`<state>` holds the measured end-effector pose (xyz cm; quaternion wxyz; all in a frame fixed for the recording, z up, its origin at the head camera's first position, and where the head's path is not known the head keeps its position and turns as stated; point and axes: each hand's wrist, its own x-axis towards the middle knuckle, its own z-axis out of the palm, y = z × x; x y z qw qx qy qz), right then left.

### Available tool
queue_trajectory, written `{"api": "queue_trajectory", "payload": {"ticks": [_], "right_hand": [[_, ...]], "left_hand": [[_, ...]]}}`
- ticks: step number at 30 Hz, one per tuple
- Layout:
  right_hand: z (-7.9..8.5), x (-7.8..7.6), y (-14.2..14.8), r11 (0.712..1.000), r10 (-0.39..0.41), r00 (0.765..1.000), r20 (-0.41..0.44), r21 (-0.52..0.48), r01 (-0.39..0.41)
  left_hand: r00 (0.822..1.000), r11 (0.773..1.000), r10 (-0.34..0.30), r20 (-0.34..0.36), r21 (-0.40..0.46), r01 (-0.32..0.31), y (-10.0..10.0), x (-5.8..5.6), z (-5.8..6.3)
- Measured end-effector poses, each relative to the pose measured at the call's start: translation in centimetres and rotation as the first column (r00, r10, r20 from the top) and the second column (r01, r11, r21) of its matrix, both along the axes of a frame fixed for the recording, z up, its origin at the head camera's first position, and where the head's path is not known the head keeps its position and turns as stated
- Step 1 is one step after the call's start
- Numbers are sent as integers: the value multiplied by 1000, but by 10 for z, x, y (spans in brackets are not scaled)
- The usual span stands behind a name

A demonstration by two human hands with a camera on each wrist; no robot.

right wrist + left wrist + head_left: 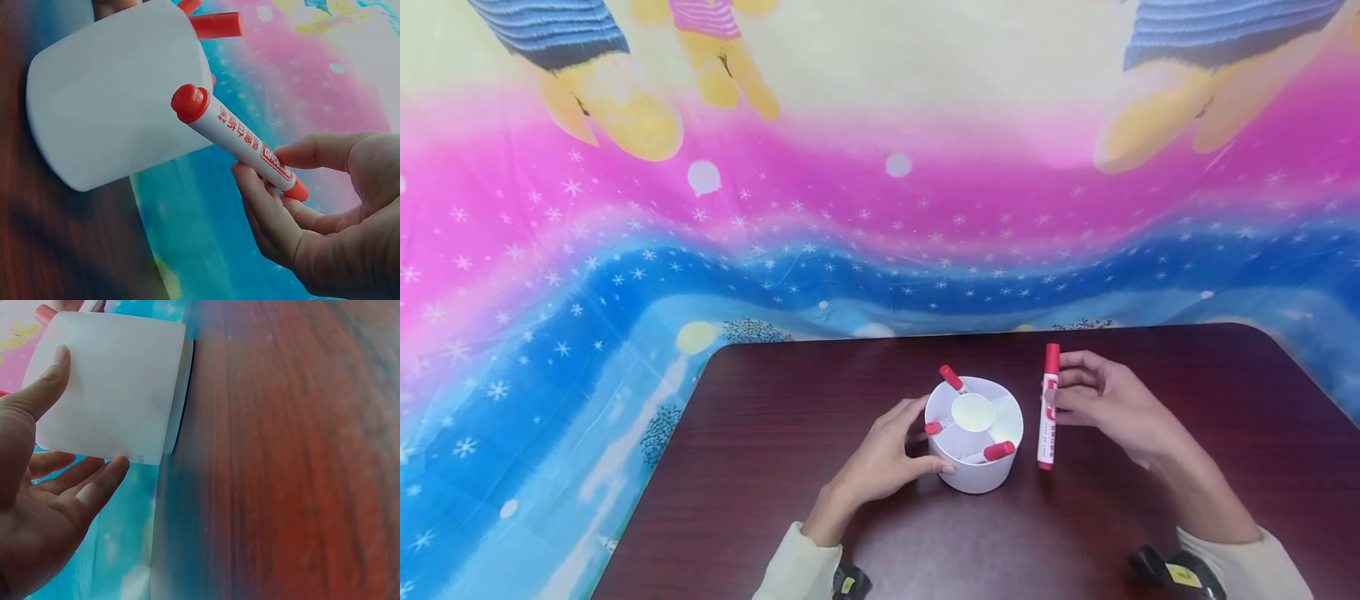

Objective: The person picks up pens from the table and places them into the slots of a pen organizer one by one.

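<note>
A round white pen holder (976, 477) with compartments and a small round cup in its centre stands on the table. Three red-capped markers lean in it, one at the back (951, 377), one at the left (933, 428) and one at the front right (998, 451). My left hand (887, 450) holds the pen holder from the left, thumb along its front wall (119, 381) and fingers around its side. Just right of it, my right hand (1108, 404) pinches a white whiteboard marker (240, 137) with red ends between thumb and fingers. In the head view that marker stands nearly upright.
The dark wood-grain table (760, 442) has rounded far corners. Behind it hangs a pink and blue patterned cloth (850, 208), running down past the table's left edge. Dark bands with yellow labels sit at both wrists, the right one (1183, 575) showing more fully.
</note>
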<state>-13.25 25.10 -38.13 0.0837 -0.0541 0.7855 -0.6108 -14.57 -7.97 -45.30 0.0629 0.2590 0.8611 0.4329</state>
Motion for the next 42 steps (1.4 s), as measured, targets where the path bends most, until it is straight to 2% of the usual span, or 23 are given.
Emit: {"api": "queue_trajectory", "payload": {"ticks": [6,15,25,33,42], "right_hand": [[8,-3,-7,1000,-16,1000,-13,-22,16],[15,-5,-14,998,-32,999,-22,-50,31],[9,-7,-17,988,-66,996,-55,-140,58],[4,-7,-18,994,-72,996,-43,-89,68],[2,-8,-19,994,-64,997,-54,-93,59]], "left_hand": [[1000,1000,0,19,20,0,0,1,0],[1000,1000,-5,9,16,4,0,0,-1],[1000,1000,-2,-2,17,2,0,1,-1],[1000,1000,-5,-15,-4,5,0,0,0],[1000,1000,-6,-12,-6,6,0,-1,-1]]}}
